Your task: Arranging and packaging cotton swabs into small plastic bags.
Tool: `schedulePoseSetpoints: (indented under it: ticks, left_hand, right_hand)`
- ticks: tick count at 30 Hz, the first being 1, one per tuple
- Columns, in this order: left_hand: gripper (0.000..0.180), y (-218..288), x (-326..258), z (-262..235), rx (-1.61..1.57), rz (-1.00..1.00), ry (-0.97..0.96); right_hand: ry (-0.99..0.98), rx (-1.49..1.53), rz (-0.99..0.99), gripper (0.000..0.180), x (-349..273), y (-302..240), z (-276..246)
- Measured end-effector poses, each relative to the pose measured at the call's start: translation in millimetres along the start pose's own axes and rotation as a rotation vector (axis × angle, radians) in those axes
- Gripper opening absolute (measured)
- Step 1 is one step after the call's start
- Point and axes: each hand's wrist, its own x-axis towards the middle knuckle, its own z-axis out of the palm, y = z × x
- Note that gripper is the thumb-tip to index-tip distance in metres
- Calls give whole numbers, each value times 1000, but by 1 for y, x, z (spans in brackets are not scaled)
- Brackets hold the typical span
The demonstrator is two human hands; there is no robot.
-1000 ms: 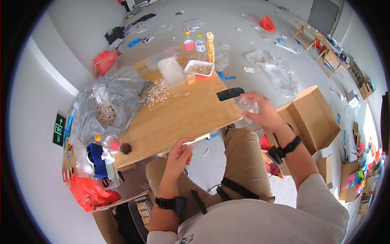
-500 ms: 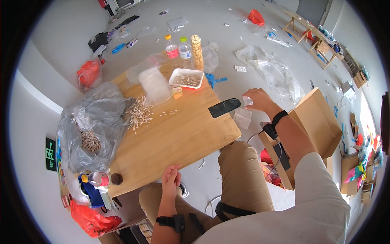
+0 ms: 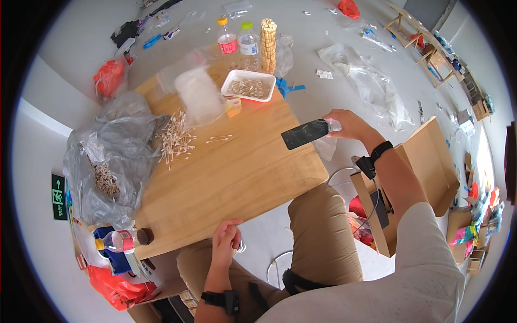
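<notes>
My right hand (image 3: 349, 125) is closed around a small clear plastic piece (image 3: 334, 126), whose kind I cannot make out. Touching or just beside it, a black phone-like slab (image 3: 304, 134) reaches over the table's right edge. My left hand (image 3: 227, 238) rests at the near edge of the wooden table (image 3: 215, 188), fingers curled; whatever they may hold is hidden. Loose cotton swabs (image 3: 176, 139) lie piled at the table's left, with a few more (image 3: 218, 139) apart from them. Farther back, a white tray (image 3: 225, 86) contains more swabs beside a small yellow box (image 3: 233, 107).
Two plastic bottles (image 3: 228, 43) and a tall woven-looking cylinder (image 3: 268, 47) stand at the back. A grey plastic bag (image 3: 121, 129) covers the left side; another bottle (image 3: 118, 240) lies near the left corner. An open cardboard box (image 3: 425, 161) sits at right.
My right hand with the clear piece has come up against the black slab, which has shifted its angle. My left hand stays at the table edge. The whole view has shifted slightly.
</notes>
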Motion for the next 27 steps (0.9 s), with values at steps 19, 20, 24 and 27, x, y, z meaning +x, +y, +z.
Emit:
schedulePoseSetpoints:
  ticks: [19,20,24,27]
  left_hand:
    - [25,-2,0,1,29,-49,-32]
    - [25,-2,0,1,36,-53,-31]
    - [26,-3,0,1,36,-50,-32]
    - [26,-5,1,1,36,-48,-36]
  right_hand:
    - [40,250,173,56,-13,-2,4]
    - [39,250,172,56,-14,-5,5]
    - [95,171,135,57,-18,-9,4]
    - [99,127,126,56,-17,-11,0]
